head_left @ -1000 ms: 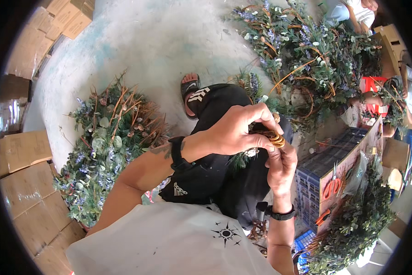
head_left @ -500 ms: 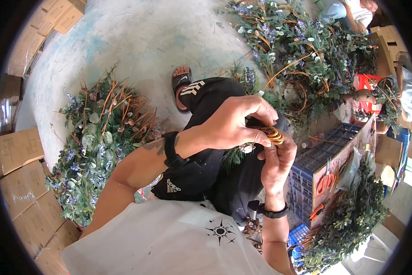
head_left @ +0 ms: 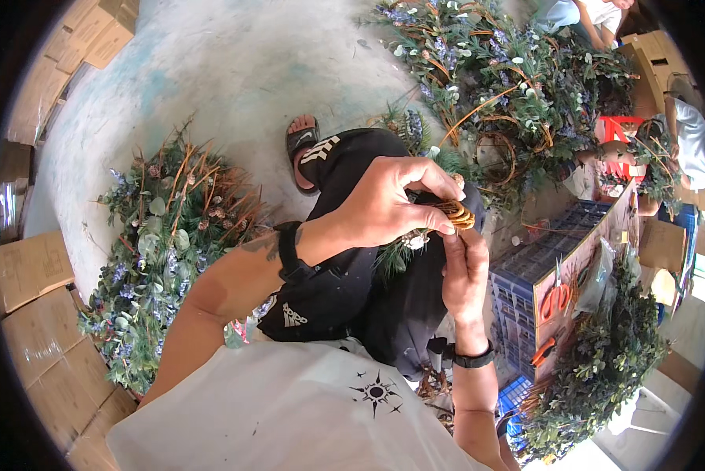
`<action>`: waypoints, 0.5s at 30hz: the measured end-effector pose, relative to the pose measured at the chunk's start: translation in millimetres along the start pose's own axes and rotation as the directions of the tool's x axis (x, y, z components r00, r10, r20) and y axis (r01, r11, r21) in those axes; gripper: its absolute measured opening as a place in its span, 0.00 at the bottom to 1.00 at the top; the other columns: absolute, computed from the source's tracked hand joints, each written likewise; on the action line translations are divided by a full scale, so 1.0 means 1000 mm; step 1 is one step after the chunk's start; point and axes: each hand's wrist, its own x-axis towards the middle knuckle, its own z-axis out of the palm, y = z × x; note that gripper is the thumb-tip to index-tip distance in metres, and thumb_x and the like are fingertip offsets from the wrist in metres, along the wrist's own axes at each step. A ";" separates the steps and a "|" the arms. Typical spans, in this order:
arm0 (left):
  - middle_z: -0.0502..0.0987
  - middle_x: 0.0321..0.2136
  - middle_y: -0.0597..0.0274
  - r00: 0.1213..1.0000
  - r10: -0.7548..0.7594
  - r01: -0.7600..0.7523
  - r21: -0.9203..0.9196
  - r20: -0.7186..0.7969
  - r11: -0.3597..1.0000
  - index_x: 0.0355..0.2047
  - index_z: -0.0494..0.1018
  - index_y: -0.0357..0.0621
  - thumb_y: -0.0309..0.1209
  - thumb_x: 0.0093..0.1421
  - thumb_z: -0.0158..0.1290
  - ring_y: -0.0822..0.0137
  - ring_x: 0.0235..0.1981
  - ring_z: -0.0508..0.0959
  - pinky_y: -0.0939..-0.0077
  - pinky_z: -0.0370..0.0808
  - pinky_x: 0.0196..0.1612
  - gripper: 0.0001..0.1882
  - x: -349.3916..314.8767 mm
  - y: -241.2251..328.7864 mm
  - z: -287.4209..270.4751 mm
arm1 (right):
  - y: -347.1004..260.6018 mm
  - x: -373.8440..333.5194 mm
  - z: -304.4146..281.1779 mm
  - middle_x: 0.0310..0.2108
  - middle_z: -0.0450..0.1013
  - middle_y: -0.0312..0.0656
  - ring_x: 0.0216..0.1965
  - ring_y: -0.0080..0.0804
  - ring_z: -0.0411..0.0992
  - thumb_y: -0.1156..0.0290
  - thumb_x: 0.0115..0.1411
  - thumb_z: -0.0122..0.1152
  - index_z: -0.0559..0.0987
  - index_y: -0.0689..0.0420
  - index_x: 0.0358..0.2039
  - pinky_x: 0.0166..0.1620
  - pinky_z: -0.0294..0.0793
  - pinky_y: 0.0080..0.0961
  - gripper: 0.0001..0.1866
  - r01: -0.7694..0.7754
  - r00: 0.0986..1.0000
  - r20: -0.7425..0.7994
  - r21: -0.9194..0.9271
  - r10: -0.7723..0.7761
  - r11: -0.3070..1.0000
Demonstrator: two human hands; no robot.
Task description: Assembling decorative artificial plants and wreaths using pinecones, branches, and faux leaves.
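Observation:
Above my knees, my left hand (head_left: 384, 206) is closed round a small bundle of golden-brown vine loops (head_left: 460, 215), its thumb along the near side and its fingers bent over the far side. From below, my right hand (head_left: 467, 275) pinches at the same bundle, fingertips touching its lower edge beside the left thumb. Green pine sprigs (head_left: 395, 257) and a whitish cone (head_left: 417, 241) show under the left hand. What lies inside the left palm is hidden.
Flowered greenery with pinecones (head_left: 203, 206) is heaped at left, and more greenery (head_left: 486, 71) at far right. Orange-handled scissors (head_left: 556, 301) and orange-handled cutters (head_left: 542, 352) hang on a crate-like stand (head_left: 517, 294) at right. Cartons (head_left: 34, 263) line the left. Two people sit at upper right.
My right hand's fingers are straighter and press up against the bundle. The left hand keeps its hold. The whole view has shifted slightly.

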 end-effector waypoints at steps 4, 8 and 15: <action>0.83 0.44 0.48 1.000 0.010 -0.009 0.042 -0.019 0.999 0.38 0.77 0.30 0.18 0.52 0.69 0.60 0.49 0.83 0.66 0.80 0.55 0.15 -0.003 0.001 -0.001 | 0.003 0.000 0.010 0.46 0.81 0.44 0.48 0.26 0.75 0.78 0.72 0.56 0.78 0.61 0.53 0.53 0.73 0.27 0.12 0.070 0.997 -0.037 0.053 -0.068 0.996; 0.83 0.45 0.48 0.998 -0.060 0.062 0.073 -0.036 0.995 0.41 0.78 0.29 0.17 0.52 0.69 0.63 0.49 0.83 0.67 0.80 0.55 0.17 -0.001 0.004 -0.003 | -0.001 0.014 0.016 0.50 0.78 0.43 0.51 0.27 0.73 0.78 0.73 0.54 0.78 0.62 0.55 0.56 0.71 0.28 0.12 0.140 0.990 -0.031 0.045 -0.138 0.989; 0.85 0.42 0.49 0.999 -0.024 0.023 0.035 0.030 0.999 0.38 0.79 0.29 0.15 0.52 0.68 0.65 0.44 0.84 0.71 0.81 0.50 0.13 0.010 0.004 -0.004 | 0.005 0.018 0.009 0.45 0.78 0.38 0.45 0.22 0.70 0.75 0.73 0.55 0.77 0.62 0.50 0.51 0.71 0.24 0.09 -0.020 0.999 -0.044 0.132 0.026 0.991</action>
